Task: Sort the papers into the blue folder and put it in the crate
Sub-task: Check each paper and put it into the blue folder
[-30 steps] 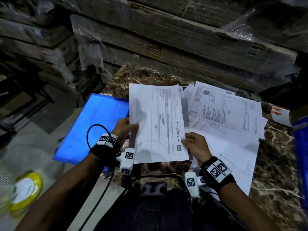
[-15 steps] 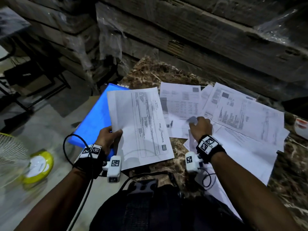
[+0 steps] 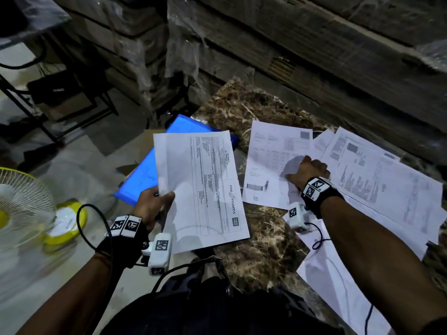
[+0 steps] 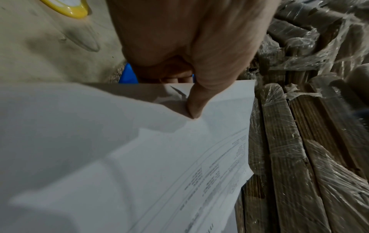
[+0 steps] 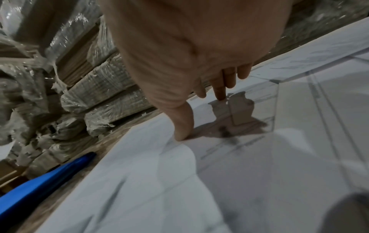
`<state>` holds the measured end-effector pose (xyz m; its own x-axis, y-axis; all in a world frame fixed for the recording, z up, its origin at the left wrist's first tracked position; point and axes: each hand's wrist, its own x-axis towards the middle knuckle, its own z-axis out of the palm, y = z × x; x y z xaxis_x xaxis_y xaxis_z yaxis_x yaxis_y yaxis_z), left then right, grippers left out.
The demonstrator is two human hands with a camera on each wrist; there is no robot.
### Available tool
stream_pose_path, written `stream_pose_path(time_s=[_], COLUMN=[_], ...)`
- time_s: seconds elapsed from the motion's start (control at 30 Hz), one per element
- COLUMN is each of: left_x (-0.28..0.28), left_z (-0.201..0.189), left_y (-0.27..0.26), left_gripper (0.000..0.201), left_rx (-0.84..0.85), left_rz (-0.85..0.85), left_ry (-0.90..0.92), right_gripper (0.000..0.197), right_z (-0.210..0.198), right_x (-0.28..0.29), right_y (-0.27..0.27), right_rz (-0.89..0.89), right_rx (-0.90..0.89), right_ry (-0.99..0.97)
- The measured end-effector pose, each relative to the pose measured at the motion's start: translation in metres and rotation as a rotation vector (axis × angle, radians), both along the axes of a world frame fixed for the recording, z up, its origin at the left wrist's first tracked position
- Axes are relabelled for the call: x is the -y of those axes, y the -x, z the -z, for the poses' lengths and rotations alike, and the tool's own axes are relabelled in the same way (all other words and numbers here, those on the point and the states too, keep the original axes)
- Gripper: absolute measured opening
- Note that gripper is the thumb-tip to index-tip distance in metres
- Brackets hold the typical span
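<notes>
The left hand (image 3: 151, 205) held one printed sheet (image 3: 202, 189) by its near left edge, thumb (image 4: 196, 102) pressed on the top face and the other fingers curled beneath, as the left wrist view confirmed. The sheet was raised clear of the table (image 3: 261, 238), its long side running away from the person, and it hid part of the folder (image 3: 145, 175).

The folder, blue, lay closed at the left edge of the table, overhanging toward the floor, just behind the left hand. In the right wrist view its blue edge (image 5: 46, 179) showed beside the papers.

The right hand (image 3: 308, 171) rested palm down on a sheet with a barcode (image 3: 268, 165) lying flat on the table. Its fingers (image 5: 219, 91) were extended, tips and thumb touching the paper; nothing was clamped in that hand.

To the right, more papers (image 3: 377, 180) lay spread and overlapping on the table, some passing under the right forearm toward the near edge.

Beyond the table stood stacks of flat cardboard (image 3: 314, 56) wrapped in plastic film. On the floor at the left stood a small fan (image 3: 26, 199) with a yellow base.

No crate could be made out in any view.
</notes>
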<state>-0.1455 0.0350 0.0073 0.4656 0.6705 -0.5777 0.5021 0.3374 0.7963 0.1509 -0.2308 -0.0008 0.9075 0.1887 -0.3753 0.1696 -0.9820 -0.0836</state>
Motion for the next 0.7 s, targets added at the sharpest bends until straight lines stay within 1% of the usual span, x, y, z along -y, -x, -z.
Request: stream_pose_path(time_s=[0.13,0.27,0.33,0.4,0.57,0.63,0.7], left_x=[-0.006,-0.01,-0.011,-0.011,-0.011,-0.012,-0.013], left_z=[-0.001,-0.002,-0.002,-0.005,-0.008,-0.008,-0.008], left_y=[0.002,0.004,0.006,0.007,0.008,0.008,0.008], left_gripper=[0.019,0.023,0.023,0.018,0.016,0.017,0.018], left_rx=[-0.007,-0.005,-0.006,-0.01,-0.007,-0.012,-0.011], left_rz=[0.019,0.024,0.021,0.029,0.026,0.023,0.027], left_ry=[0.011,0.024,0.028,0.02,0.026,0.032,0.037], right_gripper=[0.088,0.095,0.093,0.09,0.079,0.08,0.086], right_z=[0.003,0.005,0.006,0.005,0.001,0.0,0.001], right_x=[-0.004,0.002,0.003,0.003,0.001,-0.001,-0.003], right_y=[-0.001,-0.001,0.0,0.001,0.009,0.011,0.012], right_rz=[-0.047,-0.022,-0.055,-0.09,-0.081,-0.047,-0.011], right_rx=[-0.029,-0.028,0.004,0.05,0.148,0.143,0.129], right_ry=[0.039,0.037,0.037,0.047,0.018,-0.01,-0.074])
